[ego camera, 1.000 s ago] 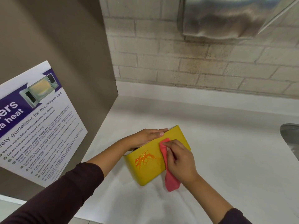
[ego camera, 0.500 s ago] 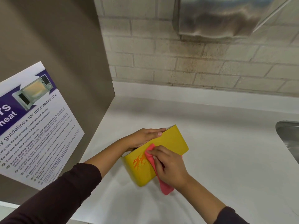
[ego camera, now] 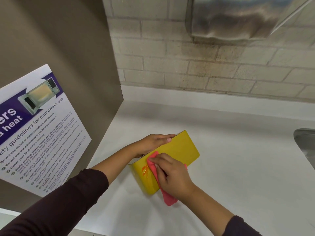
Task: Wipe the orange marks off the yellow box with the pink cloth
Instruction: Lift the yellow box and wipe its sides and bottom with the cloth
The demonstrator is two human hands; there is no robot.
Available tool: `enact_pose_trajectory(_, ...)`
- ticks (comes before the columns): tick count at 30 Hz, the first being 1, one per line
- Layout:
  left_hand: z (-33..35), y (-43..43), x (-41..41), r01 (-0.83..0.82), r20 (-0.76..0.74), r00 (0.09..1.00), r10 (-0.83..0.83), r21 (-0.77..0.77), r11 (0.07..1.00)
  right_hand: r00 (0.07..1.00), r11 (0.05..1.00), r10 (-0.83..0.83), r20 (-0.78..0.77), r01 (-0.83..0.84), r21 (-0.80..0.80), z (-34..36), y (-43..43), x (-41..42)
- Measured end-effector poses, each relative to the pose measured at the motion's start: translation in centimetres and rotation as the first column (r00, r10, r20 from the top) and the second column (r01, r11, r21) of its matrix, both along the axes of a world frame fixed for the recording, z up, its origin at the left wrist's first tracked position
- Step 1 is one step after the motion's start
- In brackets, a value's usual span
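A yellow box lies tilted on the white counter. My left hand grips its far top edge and holds it steady. Pressed against the box's near face by my right hand is the pink cloth, whose tail hangs down below the hand. Orange marks show on the yellow face just left of the cloth; my right hand hides the rest of that face.
A brown panel with a microwave safety poster stands at the left. A brick wall runs behind, with a steel dispenser above. A metal sink edge is at the right.
My right hand has slid the pink cloth leftward across the box face, over the orange marks. Less orange is visible now. My left hand has kept its grip.
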State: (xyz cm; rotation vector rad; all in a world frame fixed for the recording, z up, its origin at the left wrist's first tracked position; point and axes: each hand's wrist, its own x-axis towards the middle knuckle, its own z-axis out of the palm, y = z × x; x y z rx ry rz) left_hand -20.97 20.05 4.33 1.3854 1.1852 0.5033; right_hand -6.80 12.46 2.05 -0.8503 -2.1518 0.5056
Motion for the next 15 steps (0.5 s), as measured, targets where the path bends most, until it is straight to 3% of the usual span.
enact_pose_trajectory(3, -0.1, 0.0, -0.1, -0.006, -0.001, 1.0, 0.006, 0.005, 1.0, 1.0, 1.0, -0.002, 0.003, 0.002, 0.007, 0.0, 0.4, 1.5)
enact_pose_trajectory(9, -0.1, -0.1, -0.1, -0.051, 0.015, 0.999, 0.051, 0.008, 0.999, 0.981, 0.984, -0.171, -0.087, 0.166, -0.065, 0.5, 1.3, 0.3)
enact_pose_trajectory(15, -0.1, -0.1, -0.1, -0.047, 0.004, 0.999, 0.047, 0.012, 0.999, 1.0, 0.999, 0.007, -0.009, -0.008, -0.035, 0.6, 0.1, -1.3)
